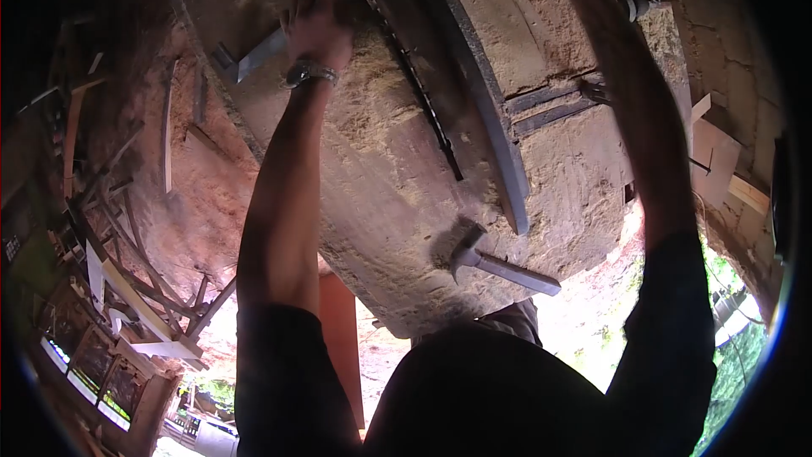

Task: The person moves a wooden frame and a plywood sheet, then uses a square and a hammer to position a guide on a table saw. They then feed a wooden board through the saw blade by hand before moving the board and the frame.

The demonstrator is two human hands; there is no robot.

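Observation:
My left hand, with a watch on its wrist, is at the far left part of a sawdust-covered work table. It lies over a flat grey strip that shows on both sides of the hand. The fingers are dim but look bent over the strip. To the right of this hand, a long dark slot runs along the tabletop. My right forearm reaches over the right side of the table; the hand itself is cut off by the top edge.
A long dark bar lies along the table beside the slot. Near the front edge rests a hammer. Dark rails cross the right side. Loose wood pieces are piled at left; a board stands at right.

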